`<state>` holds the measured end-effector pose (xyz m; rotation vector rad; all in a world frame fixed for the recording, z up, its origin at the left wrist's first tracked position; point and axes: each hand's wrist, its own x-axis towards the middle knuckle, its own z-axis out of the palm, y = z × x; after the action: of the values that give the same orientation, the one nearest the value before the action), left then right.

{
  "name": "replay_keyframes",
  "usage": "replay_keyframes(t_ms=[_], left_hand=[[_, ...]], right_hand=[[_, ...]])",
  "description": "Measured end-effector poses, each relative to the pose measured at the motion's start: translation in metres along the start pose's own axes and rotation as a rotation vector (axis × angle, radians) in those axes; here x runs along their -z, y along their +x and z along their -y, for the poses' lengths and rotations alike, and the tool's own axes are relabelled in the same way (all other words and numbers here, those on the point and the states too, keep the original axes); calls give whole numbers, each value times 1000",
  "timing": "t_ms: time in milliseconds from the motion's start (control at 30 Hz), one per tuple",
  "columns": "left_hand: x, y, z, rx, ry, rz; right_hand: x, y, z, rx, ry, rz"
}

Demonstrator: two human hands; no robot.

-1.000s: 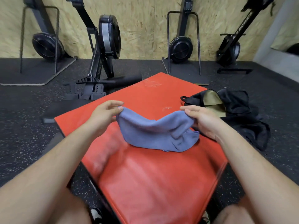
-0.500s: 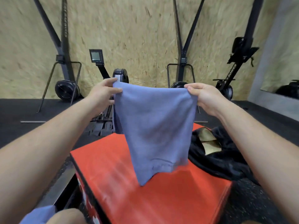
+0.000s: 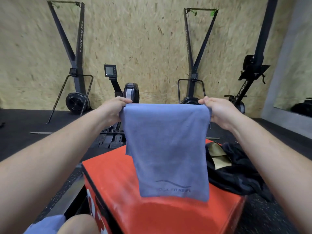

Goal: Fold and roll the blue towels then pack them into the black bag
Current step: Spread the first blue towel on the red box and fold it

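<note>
Towel (image 3: 165,149) above red box (image 3: 168,217) (chipboard wall (image 3: 135,39))

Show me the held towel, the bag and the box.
held towel (image 3: 166,149), head view, middle of the hanging cloth
bag (image 3: 236,176), head view, black fabric below its opening
box (image 3: 114,179), head view, bare red top

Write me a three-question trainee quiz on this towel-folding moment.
1. The left hand and right hand each pinch which part of the blue towel?
2. True or false: the blue towel lies flat on the red box.
3. The black bag lies on the side of the: A) left hand; B) right hand.
Key: 1, a top corner; 2, false, it hangs; 3, B.
</note>
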<state>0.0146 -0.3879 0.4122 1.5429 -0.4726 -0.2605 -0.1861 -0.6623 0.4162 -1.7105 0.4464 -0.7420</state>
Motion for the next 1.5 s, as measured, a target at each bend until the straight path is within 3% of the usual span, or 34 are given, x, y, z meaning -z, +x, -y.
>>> replay_keyframes(t_ms=[100, 167, 300, 400, 467, 600, 700, 767, 833, 900, 967, 1067, 1167, 1267, 1367, 1500], left_hand=[[8, -10, -4, -8, -287, 130], [14, -17, -5, -74, -287, 200], [21, -34, 0, -212, 24, 111], [35, -28, 9, -365, 365, -45], [39, -22, 13, -398, 429, -48], [30, -4, 24, -249, 416, -46], [23, 12, 28, 40, 96, 181], [22, 26, 34, 72, 66, 271], [19, 43, 46, 27, 206, 211], [13, 62, 60, -35, 460, 81], [7, 81, 69, -87, 677, -6], [1, 110, 67, -179, 808, -79], [-3, 136, 52, -291, 810, -157], [-7, 149, 40, -313, 571, -202], [-9, 139, 45, -317, 433, -174], [-3, 95, 102, -279, 531, -119]], right_hand=[[4, -7, -1, -31, 189, 44], [8, -14, 0, -26, 269, 103], [18, -40, 5, 54, 135, 293], [20, -51, 2, 182, -162, 225], [21, -51, -1, 243, -283, 157], [14, -32, -11, 187, -337, 110], [5, -9, -26, 77, -299, 94], [0, 10, -38, -36, -183, 130], [-3, 28, -49, -114, -79, 191], [-7, 48, -62, -123, -125, 210], [-18, 68, -75, -78, -307, 155], [-37, 95, -86, 13, -426, -4], [-49, 116, -80, 151, -441, -164], [-54, 127, -72, 248, -399, -218], [-56, 121, -78, 202, -284, -170], [-55, 87, -130, 73, -241, -79]])
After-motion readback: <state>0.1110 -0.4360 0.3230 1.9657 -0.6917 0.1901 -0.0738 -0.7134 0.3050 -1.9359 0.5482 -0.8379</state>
